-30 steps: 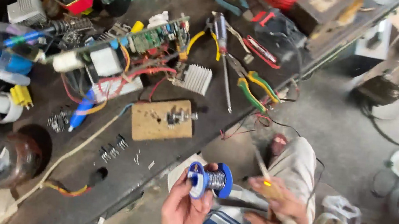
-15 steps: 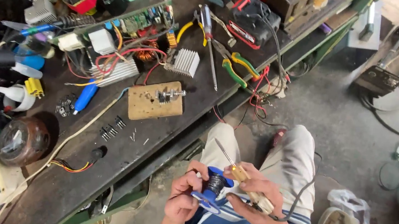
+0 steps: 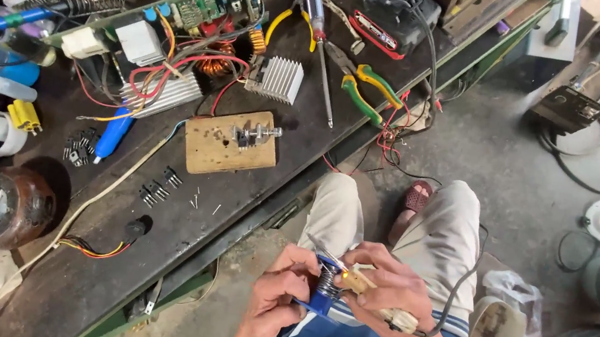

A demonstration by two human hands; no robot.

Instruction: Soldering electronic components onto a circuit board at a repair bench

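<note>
Two hands meet over the person's lap, below the workbench (image 3: pixel 150 249) edge. Far left on the bench sits a brown round pot (image 3: pixel 9 206), then a wooden block (image 3: pixel 230 144) carrying a small metal part, then a finned heat sink (image 3: pixel 275 78) and green-handled pliers (image 3: pixel 369 85). Left hand (image 3: pixel 281 301) is closed around a blue solder spool (image 3: pixel 325 284). Right hand (image 3: pixel 392 293) grips a tan-handled tool (image 3: pixel 369 286), seemingly a soldering iron, its tip touching the spool.

A dark, cluttered workbench (image 3: pixel 248 208) fills ten o'clock. Grey concrete floor (image 3: pixel 513 189) spreads toward three o'clock, daylit
</note>
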